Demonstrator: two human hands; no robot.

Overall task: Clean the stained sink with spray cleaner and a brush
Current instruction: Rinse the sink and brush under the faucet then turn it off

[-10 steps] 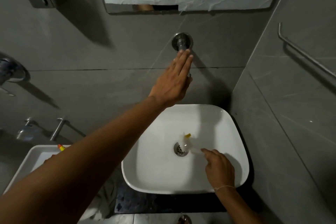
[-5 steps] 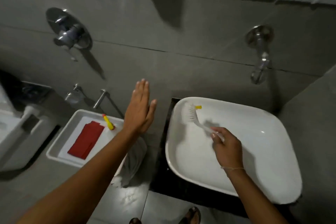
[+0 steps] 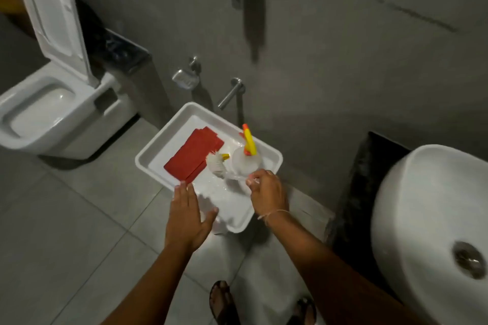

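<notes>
The white sink (image 3: 412, 208) sits at the right edge on a dark counter, its drain (image 3: 468, 258) visible. A white tray (image 3: 158, 152) stands to its left. In the tray are a red cloth (image 3: 192, 154) and a clear spray bottle (image 3: 244, 163) with a yellow and orange nozzle. My right hand (image 3: 268, 192) grips the clear handle of a white brush (image 3: 216, 163), whose bristle head hangs over the tray beside the bottle. My left hand (image 3: 186, 215) hovers flat, fingers apart, over the tray's near-left rim and holds nothing.
A white toilet (image 3: 47, 108) with its lid up stands at the left. A wall tap (image 3: 231, 93) and a soap dish (image 3: 184, 79) are mounted above the tray. Grey tiled floor spreads below, with my sandalled feet (image 3: 224, 303) at the bottom.
My view swung left from the sink to the tray. My right hand carried the brush out of the basin to over the tray. My left hand came down from the tap to the tray's rim.
</notes>
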